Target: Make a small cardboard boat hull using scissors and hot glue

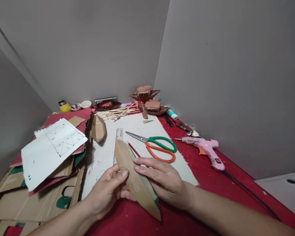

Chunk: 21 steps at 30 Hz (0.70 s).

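Observation:
A cardboard boat hull [135, 178], pointed at its near end, is tilted between my two hands above the near edge of the white sheet. My left hand [113, 183] grips its left side, thumb on the flat brown face and fingers partly hidden beneath. On the other side, my right hand [162, 180] is closed along the hull's edge, with fingertips against its side panel. A green strip shows near the pointed end. Just beyond lie scissors [147, 139] with one green and one orange handle, a clear ruler [119, 134] and a thin red pencil-like stick [134, 149].
Another cardboard hull [98, 129] stands left of the ruler. Stacked cardboard [36, 203] and a drawn paper [56, 147] cover the left. A pink glue gun [206, 146] with a cord lies right. Wooden sticks [113, 113] and finished model boats [145, 93] sit at the back near grey walls.

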### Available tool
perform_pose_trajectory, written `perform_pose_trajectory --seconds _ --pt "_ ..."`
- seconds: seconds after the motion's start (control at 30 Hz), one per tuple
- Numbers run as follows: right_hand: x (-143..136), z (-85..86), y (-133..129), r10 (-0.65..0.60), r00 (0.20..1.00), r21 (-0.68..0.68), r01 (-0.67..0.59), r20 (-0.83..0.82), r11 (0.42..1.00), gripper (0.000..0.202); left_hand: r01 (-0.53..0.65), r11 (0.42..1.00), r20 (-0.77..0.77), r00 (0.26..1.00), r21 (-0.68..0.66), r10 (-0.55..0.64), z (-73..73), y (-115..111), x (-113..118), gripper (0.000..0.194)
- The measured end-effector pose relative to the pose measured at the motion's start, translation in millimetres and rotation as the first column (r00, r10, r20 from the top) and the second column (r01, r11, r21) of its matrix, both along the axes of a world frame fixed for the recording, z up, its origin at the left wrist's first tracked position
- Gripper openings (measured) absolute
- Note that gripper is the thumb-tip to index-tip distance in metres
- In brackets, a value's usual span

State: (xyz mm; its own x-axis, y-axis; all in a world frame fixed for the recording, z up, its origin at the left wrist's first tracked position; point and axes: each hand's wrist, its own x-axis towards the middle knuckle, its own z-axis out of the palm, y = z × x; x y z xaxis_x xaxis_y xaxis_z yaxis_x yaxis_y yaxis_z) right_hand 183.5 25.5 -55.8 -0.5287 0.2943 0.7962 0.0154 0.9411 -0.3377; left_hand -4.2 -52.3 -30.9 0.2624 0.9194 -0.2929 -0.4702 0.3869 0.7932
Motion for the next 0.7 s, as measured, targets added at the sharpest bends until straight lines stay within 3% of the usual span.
perform_pose_trajectory --seconds 0.2,0.33,0.4,0.47,0.5,0.53,0.6,0.67,0.7 --pt "-0.9 -2.8 3.7 -0.01 1.0 -0.031 0.01 0.021 0.999 0.046 -0.047 0.999 -0.035 0.998 -0.009 0.047 -1.2 5.3 -5.7 0.029" --pt "0.1 -0.4 7.4 0.027 0.998 0.071 -0.031 0.059 0.997 0.041 -0.101 0.994 -0.023 0.995 -0.039 0.1 -2.3 8.3 -7.7 0.025" --pt "1.4 2.6 7.0 0.068 0.996 0.079 -0.072 0.052 0.994 0.037 -0.063 0.997 -0.017 0.998 -0.047 0.062 -3.2 8.2 -7.7 0.021" --pt "2.7 6.6 6.0 0.04 0.999 -0.038 -0.041 -0.027 0.998 0.03 0.013 0.999 -0.027 1.0 -0.051 -0.015 -0.9 5.7 -6.3 0.029" --pt "3.2 8.9 5.9 -0.035 0.996 -0.162 0.021 -0.084 0.987 0.023 0.048 0.997 -0.039 0.998 -0.054 -0.05 2.2 3.4 -5.3 0.036" --pt "3.4 11.4 6.4 -0.137 0.982 -0.321 0.09 -0.128 0.943 0.014 0.075 0.996 -0.058 0.995 -0.056 -0.079 6.5 0.4 -4.3 0.042" --pt "3.1 16.4 9.4 -0.328 0.933 -0.645 0.162 -0.145 0.746 0.018 0.102 0.994 -0.113 0.988 -0.045 -0.106 17.2 -6.8 -3.7 0.047" --pt "1.8 20.3 14.1 -0.363 0.925 -0.842 0.105 -0.113 0.53 0.032 0.156 0.988 -0.201 0.967 -0.004 -0.153 25.5 -15.8 -7.2 0.05" --pt "0.9 21.2 16.2 -0.329 0.938 -0.887 0.057 -0.109 0.457 0.036 0.213 0.977 -0.268 0.943 0.023 -0.199 27.0 -21.7 -11.0 0.049"
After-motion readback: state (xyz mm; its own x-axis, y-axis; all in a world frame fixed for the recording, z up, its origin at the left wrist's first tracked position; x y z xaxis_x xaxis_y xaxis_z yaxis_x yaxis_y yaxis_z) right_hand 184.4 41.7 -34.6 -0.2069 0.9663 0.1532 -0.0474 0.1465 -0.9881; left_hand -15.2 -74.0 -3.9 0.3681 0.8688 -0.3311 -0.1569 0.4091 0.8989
